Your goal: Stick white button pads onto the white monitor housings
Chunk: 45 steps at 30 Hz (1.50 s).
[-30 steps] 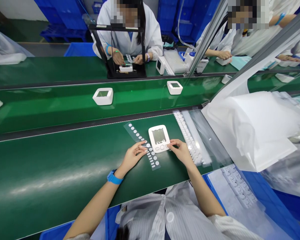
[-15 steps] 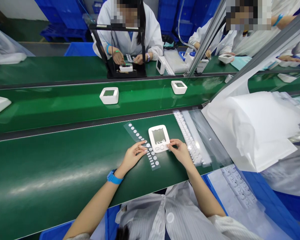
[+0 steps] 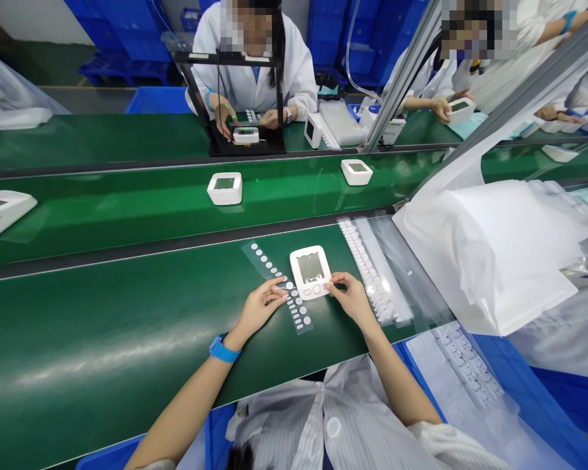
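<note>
A white blood pressure monitor [image 3: 310, 269] with a grey screen and oval buttons lies on the green bench, slightly turned. My right hand [image 3: 351, 297] grips its lower right corner between thumb and fingers. Just left of the monitor, a clear strip of round white stickers [image 3: 264, 260] runs diagonally, with a shorter part continuing below. The fingers of my left hand [image 3: 262, 305] are drawn together on the strip's edge, close to the monitor's lower left side. Whether a loose sticker is between those fingertips is too small to tell.
Beyond the bench, a green conveyor [image 3: 284, 186] carries several white monitors. More sticker strips [image 3: 365, 271] lie right of my hand, beside a large white plastic bag [image 3: 509, 254]. A co-worker [image 3: 255, 72] sits opposite behind a black frame [image 3: 230, 59]. A metal post [image 3: 399, 78] rises at the right.
Monitors on the conveyor have shifted right. A co-worker at the far right has raised a white monitor. My two hands and the monitor before me have hardly moved.
</note>
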Each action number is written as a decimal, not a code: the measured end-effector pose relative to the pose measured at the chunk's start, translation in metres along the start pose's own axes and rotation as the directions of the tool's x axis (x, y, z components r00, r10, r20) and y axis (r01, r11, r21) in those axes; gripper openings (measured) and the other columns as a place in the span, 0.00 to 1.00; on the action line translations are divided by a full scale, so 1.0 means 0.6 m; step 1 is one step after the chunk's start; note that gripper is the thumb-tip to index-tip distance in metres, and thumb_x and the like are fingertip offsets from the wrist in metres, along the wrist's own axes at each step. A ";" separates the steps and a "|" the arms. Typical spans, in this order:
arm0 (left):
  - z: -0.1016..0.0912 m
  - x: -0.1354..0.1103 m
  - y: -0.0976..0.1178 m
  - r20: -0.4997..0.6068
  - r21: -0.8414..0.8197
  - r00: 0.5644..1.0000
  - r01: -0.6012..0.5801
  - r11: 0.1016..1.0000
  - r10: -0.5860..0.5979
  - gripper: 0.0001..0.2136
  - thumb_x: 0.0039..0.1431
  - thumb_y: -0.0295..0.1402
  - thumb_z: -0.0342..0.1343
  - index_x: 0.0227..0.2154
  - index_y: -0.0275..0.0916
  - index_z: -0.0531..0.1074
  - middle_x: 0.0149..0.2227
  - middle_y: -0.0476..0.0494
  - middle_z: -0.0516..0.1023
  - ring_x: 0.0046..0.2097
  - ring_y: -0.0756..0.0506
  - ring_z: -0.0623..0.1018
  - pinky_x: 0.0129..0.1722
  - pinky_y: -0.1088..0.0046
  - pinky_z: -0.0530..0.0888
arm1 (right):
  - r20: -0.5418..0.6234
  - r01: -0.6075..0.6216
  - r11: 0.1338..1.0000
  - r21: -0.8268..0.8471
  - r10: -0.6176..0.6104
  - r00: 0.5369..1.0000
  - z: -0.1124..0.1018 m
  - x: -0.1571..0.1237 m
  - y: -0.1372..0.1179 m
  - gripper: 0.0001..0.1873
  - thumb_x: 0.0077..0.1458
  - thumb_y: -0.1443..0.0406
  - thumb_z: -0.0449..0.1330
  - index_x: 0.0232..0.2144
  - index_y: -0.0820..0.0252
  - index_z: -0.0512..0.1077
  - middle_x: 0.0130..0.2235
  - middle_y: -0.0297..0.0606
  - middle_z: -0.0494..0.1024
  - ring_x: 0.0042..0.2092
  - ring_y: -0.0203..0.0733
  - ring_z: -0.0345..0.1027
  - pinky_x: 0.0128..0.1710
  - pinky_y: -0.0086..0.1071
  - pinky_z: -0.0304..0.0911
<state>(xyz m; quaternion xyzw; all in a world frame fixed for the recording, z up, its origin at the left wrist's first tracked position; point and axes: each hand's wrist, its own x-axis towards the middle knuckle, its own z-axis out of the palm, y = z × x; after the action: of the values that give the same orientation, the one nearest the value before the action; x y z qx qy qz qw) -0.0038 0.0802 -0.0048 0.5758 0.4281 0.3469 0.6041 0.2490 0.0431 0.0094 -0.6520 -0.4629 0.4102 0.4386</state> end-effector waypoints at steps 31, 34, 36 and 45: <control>-0.024 -0.003 0.023 0.157 -0.291 0.985 0.110 0.950 -0.067 0.26 0.52 0.37 0.65 0.53 0.40 0.67 0.37 0.46 0.74 0.50 0.40 0.77 0.51 0.59 0.73 | 0.277 -0.227 0.913 0.338 0.134 0.952 0.018 0.057 -0.086 0.26 0.52 0.51 0.63 0.51 0.48 0.71 0.46 0.38 0.80 0.48 0.49 0.74 0.51 0.49 0.69; -0.031 -0.004 0.020 0.164 -0.305 0.985 0.102 0.947 -0.053 0.24 0.53 0.36 0.64 0.53 0.42 0.68 0.36 0.48 0.73 0.50 0.41 0.77 0.53 0.60 0.72 | 0.244 -0.219 0.888 0.403 0.127 0.962 0.012 0.135 -0.113 0.25 0.48 0.53 0.66 0.49 0.49 0.72 0.46 0.37 0.79 0.46 0.49 0.76 0.50 0.49 0.69; -0.037 -0.003 0.017 0.166 -0.316 0.985 0.099 0.944 -0.048 0.23 0.54 0.36 0.63 0.53 0.42 0.68 0.37 0.48 0.73 0.48 0.42 0.77 0.53 0.60 0.72 | 0.188 -0.143 0.884 0.444 0.064 0.980 0.015 0.208 -0.135 0.24 0.47 0.54 0.67 0.47 0.50 0.72 0.47 0.37 0.79 0.45 0.48 0.76 0.49 0.48 0.70; -0.068 0.007 0.005 0.110 -0.401 0.992 0.098 0.911 -0.058 0.29 0.53 0.34 0.64 0.57 0.43 0.63 0.35 0.45 0.76 0.37 0.47 0.78 0.40 0.68 0.74 | -0.254 0.231 0.969 0.085 -0.203 0.946 0.113 0.621 -0.243 0.20 0.51 0.57 0.60 0.44 0.62 0.70 0.28 0.35 0.75 0.29 0.39 0.71 0.32 0.38 0.72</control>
<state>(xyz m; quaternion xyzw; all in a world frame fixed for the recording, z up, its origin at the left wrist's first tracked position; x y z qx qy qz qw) -0.0391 0.1005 -0.0012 0.4362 0.3399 0.3756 0.7437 0.2373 0.4426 0.0812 -0.6162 -0.4504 0.3020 0.5711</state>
